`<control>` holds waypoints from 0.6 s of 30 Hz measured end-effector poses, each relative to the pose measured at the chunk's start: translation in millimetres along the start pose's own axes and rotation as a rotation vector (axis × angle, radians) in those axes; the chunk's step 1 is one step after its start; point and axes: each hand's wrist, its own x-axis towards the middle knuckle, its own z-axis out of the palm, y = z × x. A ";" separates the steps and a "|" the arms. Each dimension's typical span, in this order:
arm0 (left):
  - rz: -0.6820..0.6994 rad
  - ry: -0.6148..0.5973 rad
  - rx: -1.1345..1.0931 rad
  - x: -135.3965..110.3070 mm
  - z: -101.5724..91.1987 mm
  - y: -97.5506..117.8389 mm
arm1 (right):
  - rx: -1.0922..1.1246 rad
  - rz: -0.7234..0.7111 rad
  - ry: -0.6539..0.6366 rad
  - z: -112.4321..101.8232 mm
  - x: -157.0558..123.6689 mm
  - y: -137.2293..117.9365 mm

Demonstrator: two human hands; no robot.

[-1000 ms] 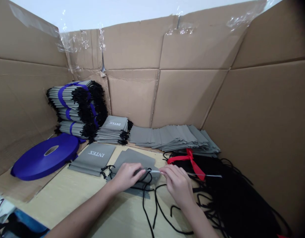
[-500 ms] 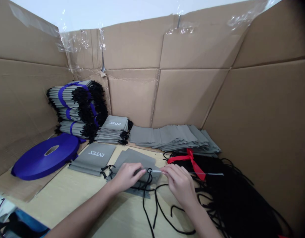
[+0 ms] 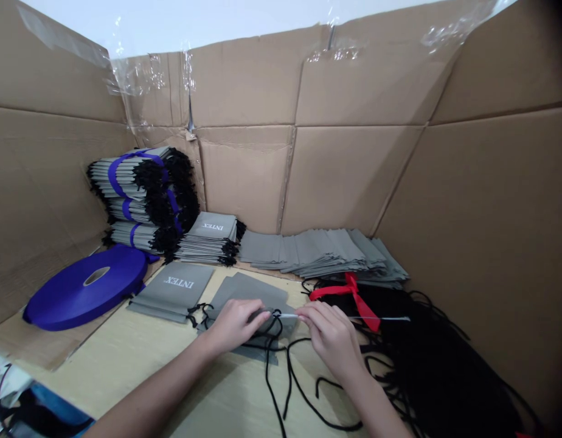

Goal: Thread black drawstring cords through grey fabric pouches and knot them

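Metal rod (image 3: 385,318) runs left-right through right hand (image 3: 329,337), tip seemingly at pouch (image 3: 247,290).

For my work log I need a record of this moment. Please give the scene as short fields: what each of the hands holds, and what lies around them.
Left: left hand presses and pinches the grey pouch near its top edge.
Right: right hand grips a thin metal rod that lies level.
Cord: black cord loops at the pouch and trails over the wooden table.
Left side: purple ribbon roll; tied pouch bundles.
Back: row of flat grey pouches.
Right side: pile of black cords, red ribbon on it.
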 end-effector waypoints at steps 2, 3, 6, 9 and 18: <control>0.001 0.004 -0.004 -0.2 0.3 -0.3 | 0.009 0.000 -0.005 -0.1 -0.4 0.2; 0.000 0.005 -0.006 -0.3 0.6 -0.4 | 0.011 -0.001 -0.005 0.0 -0.8 0.2; -0.003 0.001 -0.004 -0.3 1.3 -0.8 | 0.007 -0.004 -0.003 0.9 -1.6 -0.2; -0.002 -0.003 0.001 0.2 1.7 -1.2 | -0.002 -0.015 0.006 1.4 -1.4 -0.9; -0.028 -0.004 -0.067 0.2 1.6 -1.3 | -0.067 -0.067 0.076 1.5 -0.6 -5.0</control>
